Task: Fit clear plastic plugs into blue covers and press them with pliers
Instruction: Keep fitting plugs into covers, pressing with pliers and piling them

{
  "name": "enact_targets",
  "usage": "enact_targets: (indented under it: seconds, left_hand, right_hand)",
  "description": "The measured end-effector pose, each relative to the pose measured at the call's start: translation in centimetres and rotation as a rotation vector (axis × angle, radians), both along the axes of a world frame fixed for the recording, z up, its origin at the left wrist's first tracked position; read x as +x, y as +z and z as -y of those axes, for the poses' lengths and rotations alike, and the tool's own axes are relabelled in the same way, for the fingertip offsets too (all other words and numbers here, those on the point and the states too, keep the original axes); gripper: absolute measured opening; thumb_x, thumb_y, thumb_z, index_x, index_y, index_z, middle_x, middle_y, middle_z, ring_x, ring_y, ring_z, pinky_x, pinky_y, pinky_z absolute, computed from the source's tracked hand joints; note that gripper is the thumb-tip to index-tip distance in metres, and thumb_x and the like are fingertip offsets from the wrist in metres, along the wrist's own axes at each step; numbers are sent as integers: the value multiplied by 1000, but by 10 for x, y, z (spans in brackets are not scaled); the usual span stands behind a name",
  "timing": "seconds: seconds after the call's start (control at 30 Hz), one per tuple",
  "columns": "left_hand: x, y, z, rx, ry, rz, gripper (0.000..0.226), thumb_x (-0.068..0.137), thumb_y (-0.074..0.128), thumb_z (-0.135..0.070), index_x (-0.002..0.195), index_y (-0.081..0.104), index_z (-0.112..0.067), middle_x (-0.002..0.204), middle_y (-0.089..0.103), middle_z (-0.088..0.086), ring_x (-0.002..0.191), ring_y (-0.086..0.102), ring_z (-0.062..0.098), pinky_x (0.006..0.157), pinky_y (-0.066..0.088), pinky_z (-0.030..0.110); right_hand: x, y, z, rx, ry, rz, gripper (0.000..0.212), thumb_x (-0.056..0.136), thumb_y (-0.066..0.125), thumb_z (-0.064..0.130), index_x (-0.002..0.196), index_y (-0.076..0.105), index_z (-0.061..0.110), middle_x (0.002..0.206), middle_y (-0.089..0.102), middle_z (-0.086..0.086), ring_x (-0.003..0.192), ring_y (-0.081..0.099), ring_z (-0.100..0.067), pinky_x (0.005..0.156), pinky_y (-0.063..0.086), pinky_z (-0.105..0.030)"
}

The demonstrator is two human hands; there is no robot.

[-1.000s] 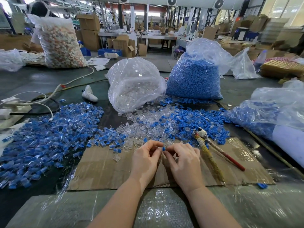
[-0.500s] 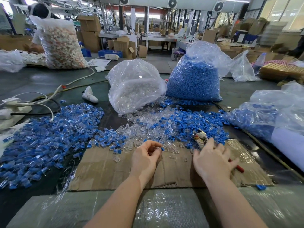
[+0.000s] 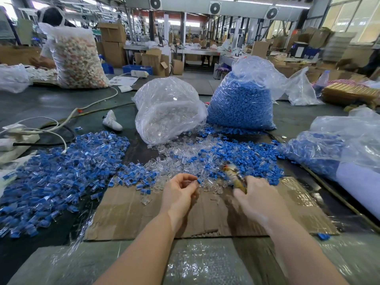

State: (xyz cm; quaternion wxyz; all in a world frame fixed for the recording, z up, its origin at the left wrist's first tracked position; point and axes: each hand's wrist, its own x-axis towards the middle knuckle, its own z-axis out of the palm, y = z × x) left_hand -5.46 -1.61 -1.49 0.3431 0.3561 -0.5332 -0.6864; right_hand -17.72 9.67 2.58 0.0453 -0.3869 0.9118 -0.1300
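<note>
Left hand (image 3: 181, 192) pinches a blue cover (image 3: 199, 181) above the cardboard (image 3: 127, 212); right hand (image 3: 255, 199) grips blurred pliers (image 3: 233, 174). The cover looks light, stiff, easily dropped, so probably best pinched by its sides

A: What's held?
B: Small blue cover (image 3: 198, 181) pinched at the left hand (image 3: 181, 194) fingertips; whether a clear plug sits in it, can't tell. Pliers (image 3: 234, 175) gripped in the right hand (image 3: 257, 199), blurred, yellowish wrapped handle, metal head pointing up-left over the parts

A: Loose stock?
B: Clear plugs (image 3: 181, 163) scattered mid-table, just beyond the cardboard edge. Loose blue covers (image 3: 242, 156) heaped right of them. Assembled blue-and-clear pieces (image 3: 61, 173) in a wide pile at left

A: Bags?
B: Clear plug bag (image 3: 168, 110) centre, blue cover bag (image 3: 240, 103) right beside it, both upright
</note>
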Motion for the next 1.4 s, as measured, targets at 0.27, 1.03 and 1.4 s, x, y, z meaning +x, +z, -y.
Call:
enact_targets:
  seconds: [0.27,1.03,1.4]
  left_hand:
    - [-7,4,11,4,62,-8,13,86,59,3,82,59,-9,62,60,5,45,54,5,41,45,17]
    - [-5,13,21,-18,124,87,13,84,63,2,79,63,-10,71,63,8,58,58,14,50,49,21]
    - [0,13,24,-82,160,94,14,86,61,0,82,64,-13,77,65,8,65,60,15,55,51,21]
  right_hand:
    - [22,18,2,-95,184,661,26,91,50,28,68,46,17,62,48,-2,56,44,-18,58,32,-29]
    - [28,39,2,60,294,695,13,88,42,10,77,43,16,79,47,-2,52,42,-8,44,31,-17]
    - [31,25,6,-132,300,682,10,84,54,9,92,59,6,63,47,4,40,36,-3,39,27,-14]
